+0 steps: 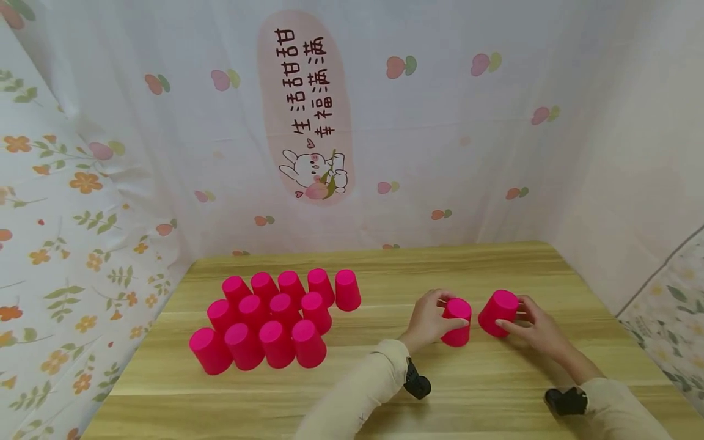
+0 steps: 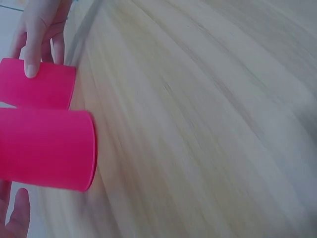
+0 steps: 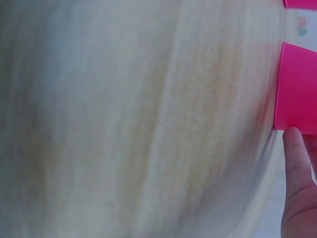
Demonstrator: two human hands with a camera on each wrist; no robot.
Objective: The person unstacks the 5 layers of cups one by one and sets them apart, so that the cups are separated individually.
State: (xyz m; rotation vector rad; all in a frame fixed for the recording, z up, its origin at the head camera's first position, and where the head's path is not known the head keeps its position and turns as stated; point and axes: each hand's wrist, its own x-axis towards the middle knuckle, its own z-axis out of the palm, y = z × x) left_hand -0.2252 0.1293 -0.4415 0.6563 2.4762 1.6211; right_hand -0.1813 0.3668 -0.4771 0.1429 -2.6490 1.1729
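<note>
On the right half of the table, two bright pink plastic cups stand side by side, bases up. My left hand [image 1: 428, 319] holds the nearer-left pink cup [image 1: 458, 333] from its left side, thumb across the front and fingers round the back. The other pink cup [image 1: 497, 308] leans slightly, and my right hand [image 1: 538, 329] grips it from the right between thumb and fingers. A narrow gap separates the two cups in the head view. The right wrist view shows the right thumb [image 3: 297, 163] against the side of its cup [image 3: 299, 91].
To the left, several more upside-down pink cups [image 1: 277, 345] stand in three rows on the wooden table [image 1: 379, 379]. One cup [image 1: 348, 291] ends the back row on the right. Patterned cloth [image 1: 440, 140] hangs behind and at both sides.
</note>
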